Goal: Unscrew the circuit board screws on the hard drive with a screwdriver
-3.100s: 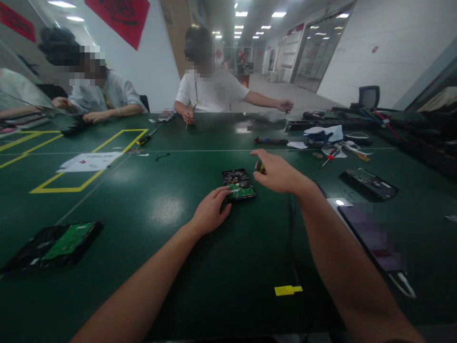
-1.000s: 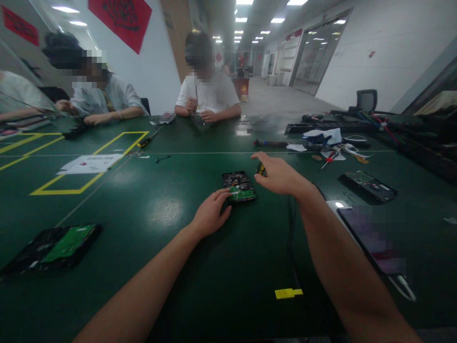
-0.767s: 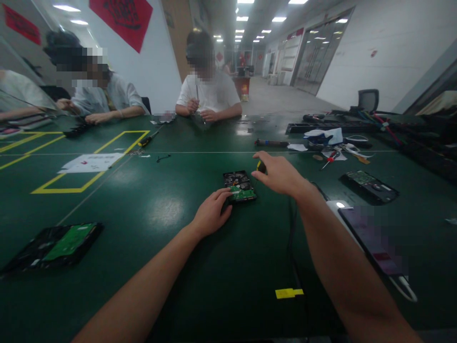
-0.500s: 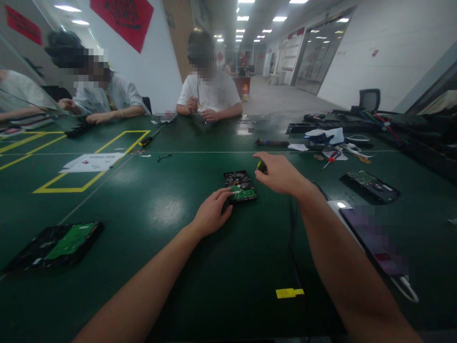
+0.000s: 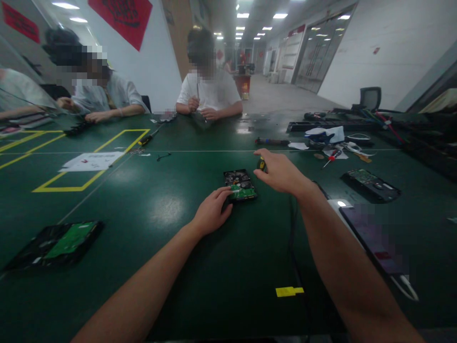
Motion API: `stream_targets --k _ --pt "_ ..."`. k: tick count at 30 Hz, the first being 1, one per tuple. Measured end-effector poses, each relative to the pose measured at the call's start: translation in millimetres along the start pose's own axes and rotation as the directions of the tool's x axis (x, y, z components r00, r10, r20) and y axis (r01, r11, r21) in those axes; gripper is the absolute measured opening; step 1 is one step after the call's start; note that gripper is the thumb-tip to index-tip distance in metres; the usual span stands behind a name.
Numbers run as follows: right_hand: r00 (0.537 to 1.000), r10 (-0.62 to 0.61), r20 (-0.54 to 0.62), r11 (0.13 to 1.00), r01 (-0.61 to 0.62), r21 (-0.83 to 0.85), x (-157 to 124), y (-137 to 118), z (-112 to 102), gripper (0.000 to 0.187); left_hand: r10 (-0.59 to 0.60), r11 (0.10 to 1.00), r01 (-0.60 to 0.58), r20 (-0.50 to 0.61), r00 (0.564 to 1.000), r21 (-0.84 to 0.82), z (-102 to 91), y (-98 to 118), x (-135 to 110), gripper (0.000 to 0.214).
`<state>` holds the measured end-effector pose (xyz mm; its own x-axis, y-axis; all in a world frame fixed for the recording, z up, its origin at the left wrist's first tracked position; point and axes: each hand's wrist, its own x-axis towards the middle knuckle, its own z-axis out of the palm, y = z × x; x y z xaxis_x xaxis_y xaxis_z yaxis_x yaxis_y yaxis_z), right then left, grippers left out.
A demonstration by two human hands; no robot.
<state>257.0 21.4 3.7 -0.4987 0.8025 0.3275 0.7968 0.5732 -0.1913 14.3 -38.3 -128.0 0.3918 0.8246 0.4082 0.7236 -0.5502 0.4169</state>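
A hard drive [image 5: 238,179] lies on the green table with its green circuit board side up. My left hand [image 5: 215,211] grips its near left corner, fingertips on the board and thumb at the near edge. Just right of the drive, my right hand [image 5: 276,170] is closed around a screwdriver with a black and yellow handle [image 5: 262,165]. The shaft is too thin and dark to make out, so I cannot tell whether the tip touches the drive.
Other hard drives lie at the near left [image 5: 69,243] and right [image 5: 371,185]. A phone [image 5: 371,238] rests beside my right forearm. Beyond are a red-handled screwdriver [image 5: 332,158], a dark cylindrical tool [image 5: 272,142] and a paper sheet [image 5: 91,162]. Several people sit across the table.
The screwdriver handle has turned slightly in my right hand, with more of its yellow showing. My left hand and the hard drive stay in place.
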Motion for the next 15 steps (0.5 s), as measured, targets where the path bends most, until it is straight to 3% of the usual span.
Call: stream_targets --k 4,9,15 --pt "0.998 0.066 -0.024 0.998 -0.066 -0.01 0.6 -0.8 0.5 0.045 -0.009 1.0 0.008 0.011 1.0 0.005 -1.4 1.5 0.2 0.042" --pt "0.998 0.054 -0.04 0.999 -0.054 -0.007 1.5 0.8 2.8 0.039 -0.014 1.0 0.014 0.015 1.0 0.005 -2.0 1.8 0.6 0.042" --pt "0.998 0.008 -0.06 1.0 -0.009 -0.023 2.3 2.9 3.7 0.051 -0.011 1.0 0.011 0.013 1.0 0.008 -0.3 0.1 0.0 0.042"
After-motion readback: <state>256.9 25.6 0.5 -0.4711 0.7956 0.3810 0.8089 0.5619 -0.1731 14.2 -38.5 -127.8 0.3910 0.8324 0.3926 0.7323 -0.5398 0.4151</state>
